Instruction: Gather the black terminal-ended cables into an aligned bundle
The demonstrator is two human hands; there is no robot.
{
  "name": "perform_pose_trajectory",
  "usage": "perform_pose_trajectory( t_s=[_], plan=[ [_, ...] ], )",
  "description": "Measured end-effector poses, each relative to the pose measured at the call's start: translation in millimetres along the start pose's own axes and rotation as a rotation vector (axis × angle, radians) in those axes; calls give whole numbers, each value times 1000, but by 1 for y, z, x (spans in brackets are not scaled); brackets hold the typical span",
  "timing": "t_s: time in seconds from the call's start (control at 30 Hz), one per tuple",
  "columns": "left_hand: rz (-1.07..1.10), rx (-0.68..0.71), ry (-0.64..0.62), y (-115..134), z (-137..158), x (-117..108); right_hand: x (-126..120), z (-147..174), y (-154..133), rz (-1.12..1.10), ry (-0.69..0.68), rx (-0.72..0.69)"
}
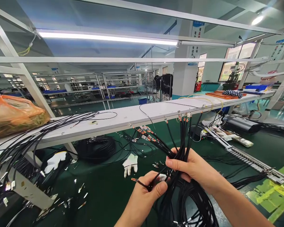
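Observation:
My right hand (186, 162) is wrapped round a bundle of black cables (183, 138), whose ends fan upward and carry metal terminals with orange bits. Just left of it and lower, my left hand (149, 190) is closed on a single black cable (142, 183), its orange-tipped end poking out to the left. A small white piece (162, 177) shows by the left fingertips; what it is I cannot make out. Below both hands the black cables hang in loops (198, 201), with more metal ends near the bottom edge.
A white shelf (130, 116) crosses in front, with black cables (61, 121) and an orange plastic bag (21, 110) at left. On the green surface lie white gloves (130, 164), a cable coil (97, 149) and scattered terminals. A metal rail (246, 160) runs along the right.

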State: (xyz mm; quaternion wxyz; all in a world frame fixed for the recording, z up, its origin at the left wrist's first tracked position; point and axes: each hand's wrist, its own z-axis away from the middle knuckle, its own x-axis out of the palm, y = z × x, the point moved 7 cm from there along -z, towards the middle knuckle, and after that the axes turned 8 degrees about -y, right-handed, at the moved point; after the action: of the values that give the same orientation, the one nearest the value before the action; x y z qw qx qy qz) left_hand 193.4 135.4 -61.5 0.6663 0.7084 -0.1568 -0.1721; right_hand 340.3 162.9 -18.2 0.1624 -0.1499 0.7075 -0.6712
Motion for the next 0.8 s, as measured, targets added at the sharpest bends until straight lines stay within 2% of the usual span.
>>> perform_pose_trajectory(
  t_s=[0.13, 0.27, 0.37, 0.53, 0.7, 0.73, 0.8],
  plan=[
    [-41, -48, -39, 10, 1, -1, 5, -2, 2, -21, 36, 3],
    [-53, -37, -333, 28, -3, 12, 28, -5, 15, -29, -50, 43],
    [33, -124, -472, 22, -4, 19, 33, -2, 22, -101, -83, 39],
    [76, -299, -439, -2, -4, 23, 24, 7, 17, -195, -75, 76],
    [1, -310, -353, 2, -8, 22, 57, 12, 11, -219, -325, 173],
    [-14, -303, -331, 4, -8, 21, 60, 10, 12, -157, -312, 158],
    [-30, -289, -280, 4, -8, 18, 57, 6, 12, 39, -179, 77]
  ],
)
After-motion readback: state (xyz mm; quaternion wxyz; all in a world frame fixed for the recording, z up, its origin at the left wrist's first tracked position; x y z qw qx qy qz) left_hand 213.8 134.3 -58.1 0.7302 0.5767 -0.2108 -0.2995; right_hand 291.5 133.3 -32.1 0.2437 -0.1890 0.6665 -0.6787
